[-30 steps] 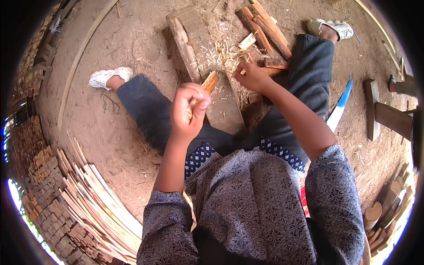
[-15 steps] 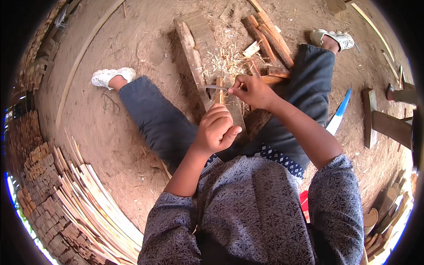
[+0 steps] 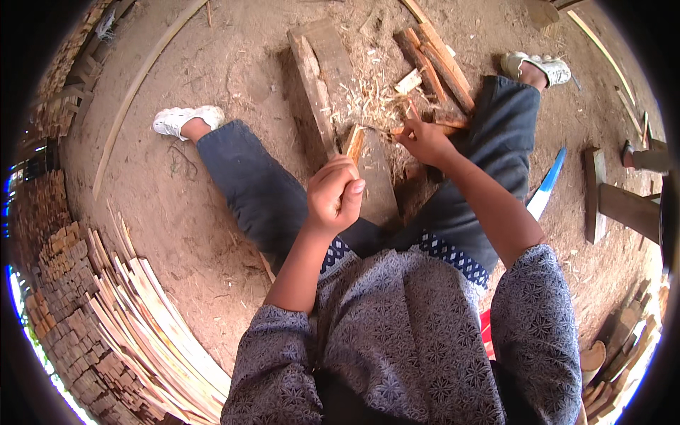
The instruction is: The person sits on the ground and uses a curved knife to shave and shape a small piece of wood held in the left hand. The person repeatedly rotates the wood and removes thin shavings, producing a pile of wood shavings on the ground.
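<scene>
Head: left hand [image 3: 334, 195] fisted round stick [image 3: 354, 144], right hand [image 3: 426, 144] clasping knife [image 3: 378, 129]

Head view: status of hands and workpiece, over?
Left hand closed around wooden stick. Right hand holding thin blade near stick's far end. Wood shavings scattered just beyond.

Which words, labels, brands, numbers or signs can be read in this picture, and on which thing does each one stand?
There are none to read: no lettering shows on the wooden piece in the left hand, and the grey shirt carries only a flower-like pattern.
</scene>
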A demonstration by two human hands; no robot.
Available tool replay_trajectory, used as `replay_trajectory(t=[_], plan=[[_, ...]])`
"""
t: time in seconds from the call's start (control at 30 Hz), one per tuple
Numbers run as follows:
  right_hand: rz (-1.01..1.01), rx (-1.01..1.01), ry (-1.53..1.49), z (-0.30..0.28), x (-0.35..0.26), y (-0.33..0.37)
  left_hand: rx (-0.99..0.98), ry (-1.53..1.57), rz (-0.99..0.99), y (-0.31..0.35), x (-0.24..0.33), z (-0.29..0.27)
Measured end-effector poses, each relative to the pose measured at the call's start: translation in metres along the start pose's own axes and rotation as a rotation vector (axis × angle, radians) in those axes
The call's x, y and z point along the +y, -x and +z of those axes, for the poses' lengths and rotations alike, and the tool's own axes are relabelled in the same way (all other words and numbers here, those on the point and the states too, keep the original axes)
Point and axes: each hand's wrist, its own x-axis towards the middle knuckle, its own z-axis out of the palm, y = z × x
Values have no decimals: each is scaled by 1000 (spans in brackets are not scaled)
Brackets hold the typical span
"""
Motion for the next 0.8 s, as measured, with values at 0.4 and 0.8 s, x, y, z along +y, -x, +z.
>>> replay_trajectory(t=[0.4, 0.8], plan=[[-66, -157, -246, -33, -80, 56, -229, -95, 73, 6, 7, 14], [15, 21, 38, 10, -27, -15, -128, -91, 4, -1, 5, 20]])
